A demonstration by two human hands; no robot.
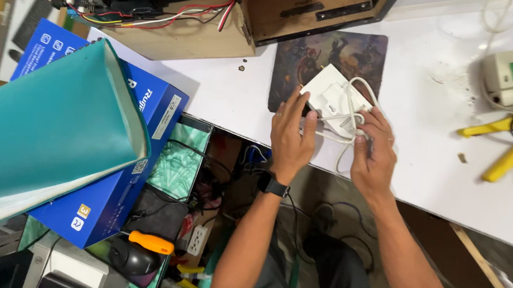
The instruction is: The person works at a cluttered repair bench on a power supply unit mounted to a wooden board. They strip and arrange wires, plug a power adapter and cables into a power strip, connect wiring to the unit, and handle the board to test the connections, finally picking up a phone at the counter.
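White box: one small white plastic device is lying on the mouse pad, at the near edge of the counter. It is looking light and stiff, with smooth sides that may be slippery; I judge the flat side edges are the best place to take it.
Cable: one thin white cable is looping over the box; it is soft and bending easily, so it is better held near the bundle.
Left hand: the left hand is pressing its fingers against the left side of the box, the grip partly closed on it.
Right hand: the right hand is pinching the cable bundle between thumb and fingers.
Around: two yellow-handled tools are lying on the right; one blue carton and one orange screwdriver are lying on the left.
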